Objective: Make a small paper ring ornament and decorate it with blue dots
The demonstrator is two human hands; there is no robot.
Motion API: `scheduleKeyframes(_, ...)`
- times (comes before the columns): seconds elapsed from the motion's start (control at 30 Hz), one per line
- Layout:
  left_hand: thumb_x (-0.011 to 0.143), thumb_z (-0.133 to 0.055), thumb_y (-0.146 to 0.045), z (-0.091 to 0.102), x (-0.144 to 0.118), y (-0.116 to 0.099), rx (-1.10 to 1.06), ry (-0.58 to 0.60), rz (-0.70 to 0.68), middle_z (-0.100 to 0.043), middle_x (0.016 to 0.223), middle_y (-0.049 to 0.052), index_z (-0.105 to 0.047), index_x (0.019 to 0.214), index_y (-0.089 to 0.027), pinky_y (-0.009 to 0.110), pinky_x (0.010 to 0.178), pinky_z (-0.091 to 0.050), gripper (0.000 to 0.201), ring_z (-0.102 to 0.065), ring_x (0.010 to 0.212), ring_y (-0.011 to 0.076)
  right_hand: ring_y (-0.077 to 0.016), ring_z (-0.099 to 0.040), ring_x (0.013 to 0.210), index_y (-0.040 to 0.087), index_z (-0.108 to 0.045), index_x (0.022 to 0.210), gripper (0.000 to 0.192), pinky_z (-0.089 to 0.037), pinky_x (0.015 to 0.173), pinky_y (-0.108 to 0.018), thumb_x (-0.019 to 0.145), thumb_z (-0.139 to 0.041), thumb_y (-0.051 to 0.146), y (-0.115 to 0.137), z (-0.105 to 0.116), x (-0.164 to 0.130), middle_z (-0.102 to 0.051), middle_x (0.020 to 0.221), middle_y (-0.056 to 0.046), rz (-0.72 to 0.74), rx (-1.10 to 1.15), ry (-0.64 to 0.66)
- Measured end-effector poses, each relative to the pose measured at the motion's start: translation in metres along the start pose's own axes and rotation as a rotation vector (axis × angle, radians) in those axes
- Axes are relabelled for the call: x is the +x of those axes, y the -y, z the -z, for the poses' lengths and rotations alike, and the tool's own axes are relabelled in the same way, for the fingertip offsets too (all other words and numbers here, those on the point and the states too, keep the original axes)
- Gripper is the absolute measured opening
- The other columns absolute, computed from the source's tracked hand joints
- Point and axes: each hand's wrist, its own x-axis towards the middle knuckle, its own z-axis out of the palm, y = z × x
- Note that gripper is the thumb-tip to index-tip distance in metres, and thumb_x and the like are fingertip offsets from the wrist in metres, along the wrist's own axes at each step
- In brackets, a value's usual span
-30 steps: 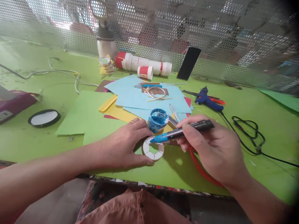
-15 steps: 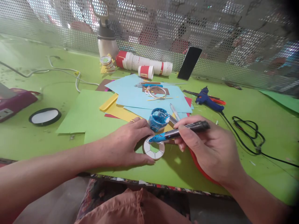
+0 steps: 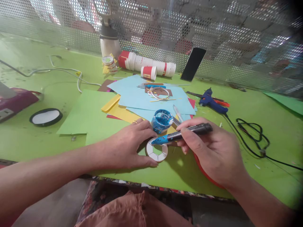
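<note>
On the green-covered craft table, my left hand pins the small white segmented paper ring flat near the front edge. My right hand stays closed round the black paint-smeared brush; over the last second its blue tip has barely shifted along the ring's upper rim, so painting looks only begun.

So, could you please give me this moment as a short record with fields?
left hand: left hand lies flat on the green sheet, thumb and fingers against the white ring
right hand: right hand holds a paintbrush, grip closed around its dark handle
brush tip: blue, resting on the ring's upper edge
paint: open blue paint pot just behind the ring
further back: light blue paper, blue glue gun, stacked paper cups, dark phone leaning on the mesh
left side: black-rimmed round lid
</note>
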Motion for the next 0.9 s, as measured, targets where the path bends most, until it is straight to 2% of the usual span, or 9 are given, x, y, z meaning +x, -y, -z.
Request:
scheduleKeyframes(0.4,0.077,-0.077,-0.037,0.0007,0.0009,-0.0008,0.001,-0.01,-0.007,-0.057,0.103,0.008,-0.065,0.112,-0.013,0.039,0.086,-0.048,0.044,-0.055,0.098,0.0246,-0.0074,-0.056,0.049,0.023,-0.066,0.085,0.014,-0.043,0.047,-0.019,0.093,-0.061,0.033,-0.0012,-0.0007,0.0006,-0.062,0.062,0.005,0.007,-0.016,-0.008)
scheduleKeyframes(0.9,0.077,-0.077,-0.037,-0.0004,0.0014,0.0,0.014,-0.007,-0.014,-0.058,0.103,0.009,-0.066,0.111,-0.013,0.04,0.085,-0.048,0.043,-0.055,0.099,0.0258,-0.0093,-0.056,0.043,0.02,-0.064,0.08,0.017,-0.038,0.041,-0.022,0.091,-0.063,0.034,0.0048,-0.0026,0.0025,-0.061,0.055,0.004,0.076,-0.184,-0.041)
